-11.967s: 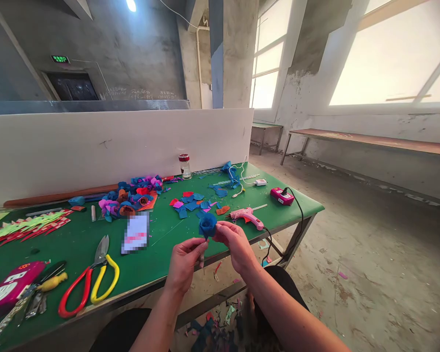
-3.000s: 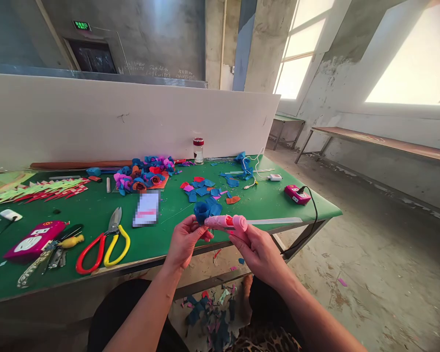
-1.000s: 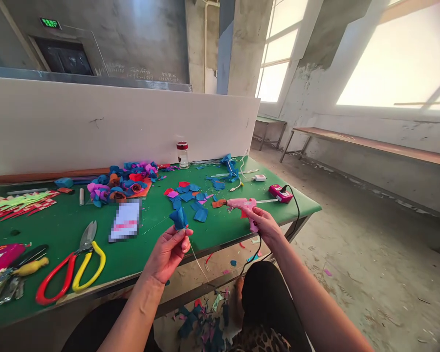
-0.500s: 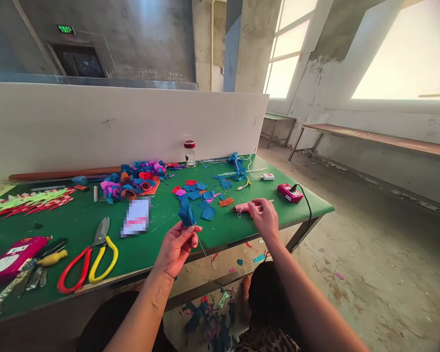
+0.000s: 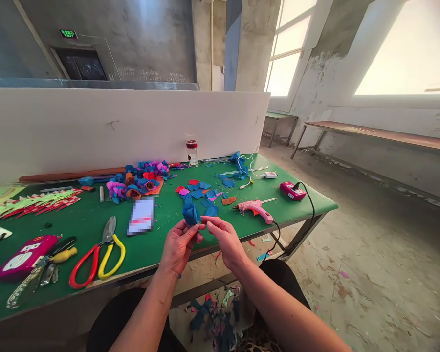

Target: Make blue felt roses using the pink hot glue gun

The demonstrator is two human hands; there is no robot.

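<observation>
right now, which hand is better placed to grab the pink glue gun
Probably the right hand: it is nearer the pink glue gun, whose handle lies on that side, while the left hand grips the blue paper flower. Whether the right also pinches it is unclear.

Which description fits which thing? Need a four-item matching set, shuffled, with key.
Things:
1. Blue paper flower
2. Glue gun
3. Scissors
4. Clear jar

Descriptions:
A. Pink, lying on the green table
B. Upright, in front of the white board
C. Held in the left hand
D. Partly red, partly yellow

Pairs: 1-C, 2-A, 3-D, 4-B
</observation>
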